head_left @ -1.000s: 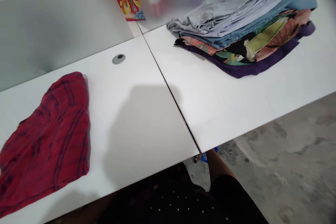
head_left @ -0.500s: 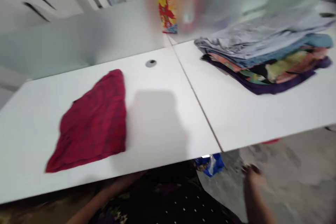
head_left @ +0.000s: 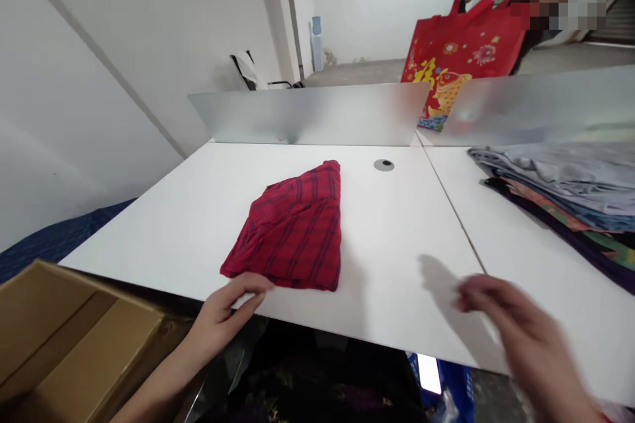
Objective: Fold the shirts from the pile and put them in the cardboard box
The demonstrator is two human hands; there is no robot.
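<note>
The white tabletop (head_left: 163, 211), cropped at the frame's right, bears a stack of folded clothes (head_left: 570, 192), likewise cut off, at three o'clock from the folded red plaid garment (head_left: 297, 231), which lies just inside the front edge, with broad tabletop running toward nine o'clock and toward four. At four o'clock the blurred right hand (head_left: 520, 324) hides part of the panel seam (head_left: 464, 228), its fingers curled, their grip impossible to tell; at seven o'clock the left hand (head_left: 228, 307) has thumb and forefinger narrowly apart beside the near hem, and whether they pinch cloth I cannot tell.
</note>
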